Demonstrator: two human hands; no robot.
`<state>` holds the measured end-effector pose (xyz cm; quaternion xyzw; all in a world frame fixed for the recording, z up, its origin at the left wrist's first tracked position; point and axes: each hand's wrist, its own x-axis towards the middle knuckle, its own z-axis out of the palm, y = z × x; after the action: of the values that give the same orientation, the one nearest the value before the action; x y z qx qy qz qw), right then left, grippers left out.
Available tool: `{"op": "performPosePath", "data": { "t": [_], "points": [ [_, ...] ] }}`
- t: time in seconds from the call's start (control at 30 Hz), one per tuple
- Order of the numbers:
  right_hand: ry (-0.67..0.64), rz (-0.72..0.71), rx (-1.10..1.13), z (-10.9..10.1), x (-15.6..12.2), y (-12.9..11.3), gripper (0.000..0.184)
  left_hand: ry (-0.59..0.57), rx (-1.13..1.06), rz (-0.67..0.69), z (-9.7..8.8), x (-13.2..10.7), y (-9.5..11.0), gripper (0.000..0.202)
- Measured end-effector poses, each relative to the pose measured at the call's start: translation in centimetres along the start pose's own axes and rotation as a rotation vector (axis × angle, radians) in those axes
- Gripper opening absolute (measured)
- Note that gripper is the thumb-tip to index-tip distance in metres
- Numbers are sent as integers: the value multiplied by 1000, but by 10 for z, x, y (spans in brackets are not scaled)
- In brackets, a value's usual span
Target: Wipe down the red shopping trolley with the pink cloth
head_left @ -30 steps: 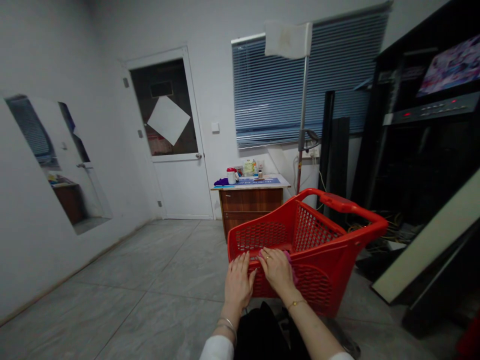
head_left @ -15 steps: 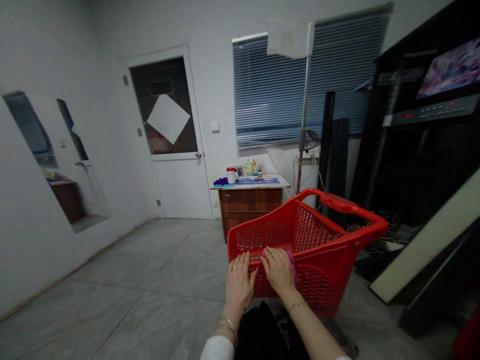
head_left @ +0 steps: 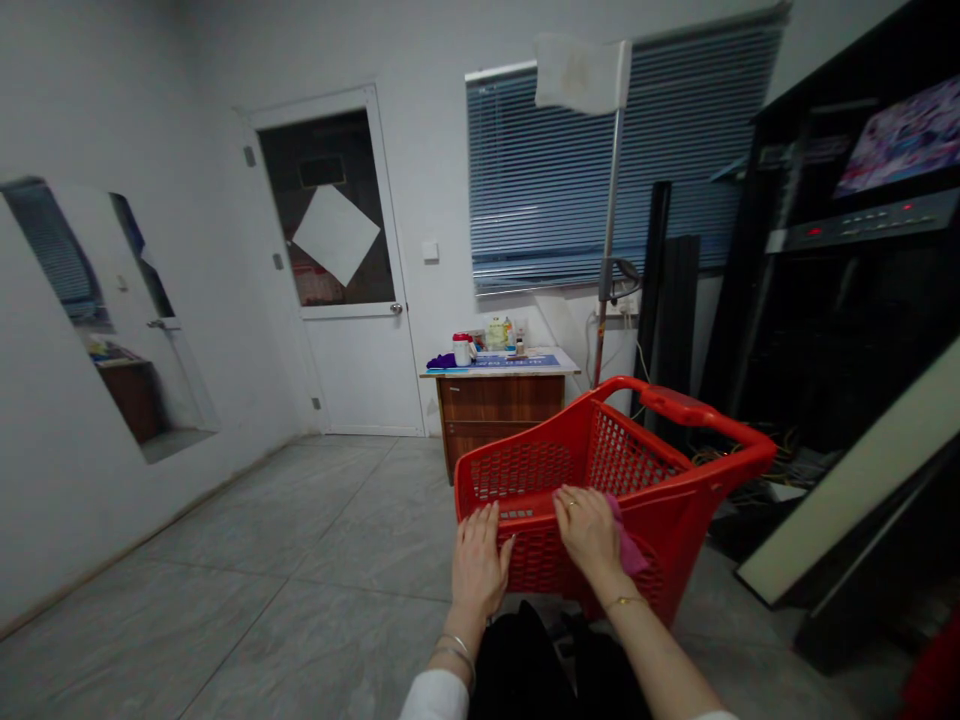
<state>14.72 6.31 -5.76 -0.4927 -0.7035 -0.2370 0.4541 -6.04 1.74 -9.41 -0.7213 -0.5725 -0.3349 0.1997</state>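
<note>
- Sliding along the near rim of the red shopping cart point(head_left: 679, 525), the right hand point(head_left: 589, 530) has shifted toward the cart's handle point(head_left: 679, 405).
- Its grip clasps a pink cloth point(head_left: 628, 548) against the rim; more cloth shows now, hanging down the cart's outer side.
- The left hand point(head_left: 478, 560) stays put, fingers laid over the rim; I cannot tell whether its grip is closed.
- The cart stands unmoved before the person.

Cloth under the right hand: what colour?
Pink. The cloth shows best in the head view, sticking out past the right hand.
</note>
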Motion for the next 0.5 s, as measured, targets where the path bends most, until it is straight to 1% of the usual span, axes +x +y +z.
{"op": "performPosePath", "data": {
  "t": [0.07, 0.1, 0.13, 0.17, 0.2, 0.27, 0.33, 0.37, 0.4, 0.43, 0.47, 0.5],
  "points": [
    [-43, -39, 51, 11, -5, -33, 26, -15, 2, 13, -1, 0, -3, 52],
    [-63, -58, 71, 13, -6, -42, 26, -26, 5, 24, -2, 0, -5, 52],
    [-80, -77, 85, 12, -5, -45, 26, -35, 8, 34, -4, 1, -8, 53],
    [-96, -99, 93, 8, -3, -40, 26, -43, 11, 42, -5, 1, -10, 54],
    [-109, -119, 92, 3, -1, -29, 26, -48, 11, 46, -5, 1, -11, 54],
    [-104, -127, 59, -12, 6, 6, 27, -52, 8, 41, -6, 2, -12, 53],
    [-70, -96, 10, -25, 12, 42, 27, -45, 2, 24, -4, 2, -9, 52],
    [-46, -73, -12, -28, 13, 55, 28, -39, 1, 14, -3, 1, -7, 51],
    [-16, -47, -29, -29, 13, 62, 28, -31, 0, 4, -2, 1, -4, 50],
    [20, -20, -42, -26, 12, 62, 29, -24, -2, -2, -1, 1, -2, 50],
    [52, 0, -47, -22, 9, 54, 30, -16, -4, -6, 0, 0, 0, 50],
    [71, 8, -42, -15, 6, 41, 30, -10, -6, -9, 1, 0, 2, 50]
  ]
}}
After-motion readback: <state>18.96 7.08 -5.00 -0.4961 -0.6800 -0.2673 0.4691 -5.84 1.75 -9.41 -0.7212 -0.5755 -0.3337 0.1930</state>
